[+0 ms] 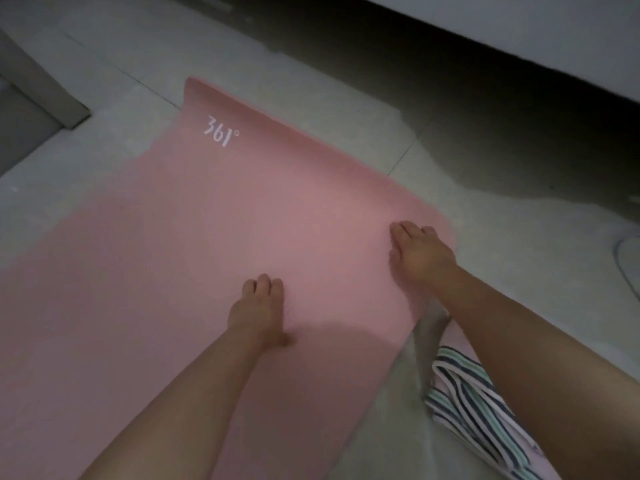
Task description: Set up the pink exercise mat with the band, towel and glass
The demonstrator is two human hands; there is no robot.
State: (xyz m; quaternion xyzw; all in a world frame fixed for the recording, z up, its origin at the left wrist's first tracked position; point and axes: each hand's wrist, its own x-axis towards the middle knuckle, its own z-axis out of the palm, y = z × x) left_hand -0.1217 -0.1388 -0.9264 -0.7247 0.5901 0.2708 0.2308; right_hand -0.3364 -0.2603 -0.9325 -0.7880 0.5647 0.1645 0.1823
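I pressed my left hand (pixel 258 308) and right hand (pixel 420 252) flat on the pink mat (pixel 180 237) near its right edge — fingers straight, gripping nothing — apparently to smooth it onto the floor (pixel 485 216); band, glass unseen.

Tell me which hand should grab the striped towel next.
Right. The right hand presses the mat near its right edge, and the towel lies on the floor just beyond it. The left hand rests mid-mat, farther off.

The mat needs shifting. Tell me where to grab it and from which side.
Probably take the pink mat by its near-right corner edge beside the right hand, coming in from the bare floor there: it lies flat, so only an edge offers a lip to pinch.
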